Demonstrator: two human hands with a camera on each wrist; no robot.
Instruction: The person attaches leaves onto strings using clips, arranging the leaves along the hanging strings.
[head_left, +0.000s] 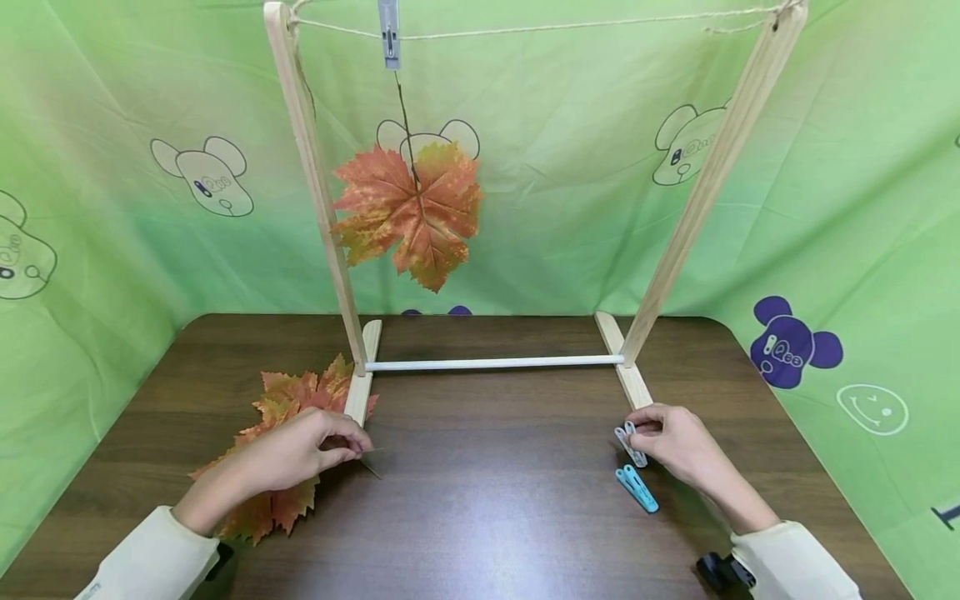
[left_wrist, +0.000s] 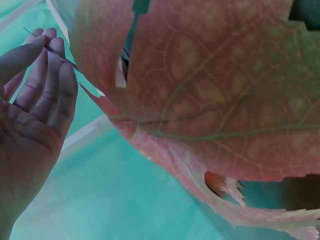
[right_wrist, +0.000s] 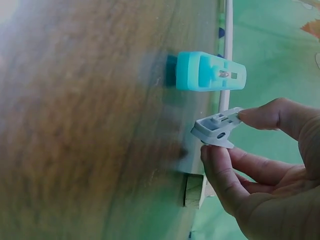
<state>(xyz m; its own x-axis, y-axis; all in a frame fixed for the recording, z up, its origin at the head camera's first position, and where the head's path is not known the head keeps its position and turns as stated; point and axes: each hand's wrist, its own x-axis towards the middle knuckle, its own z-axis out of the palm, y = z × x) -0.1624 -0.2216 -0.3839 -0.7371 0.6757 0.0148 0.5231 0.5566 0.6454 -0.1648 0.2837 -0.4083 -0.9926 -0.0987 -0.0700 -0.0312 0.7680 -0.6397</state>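
My left hand (head_left: 307, 450) pinches the thin stem (left_wrist: 62, 57) of an orange-red artificial maple leaf (left_wrist: 210, 85) between thumb and fingertips. In the head view, leaves (head_left: 281, 508) lie beneath that hand and forearm, partly hidden by them. At the right, my right hand (head_left: 682, 442) holds a pale grey clothespin (right_wrist: 216, 126) by its handle ends, thumb on one side and fingers on the other. A turquoise clothespin (head_left: 637, 489) rests on the table just in front of the grey one; it also shows in the right wrist view.
A wooden frame with two posts (head_left: 318, 183) and a white crossbar (head_left: 495, 363) stands on the table (head_left: 480, 517). From its string (head_left: 570, 27) a grey clothespin (head_left: 389, 35) holds a hanging maple leaf (head_left: 416, 217). Behind is a green printed cloth (head_left: 555, 225).
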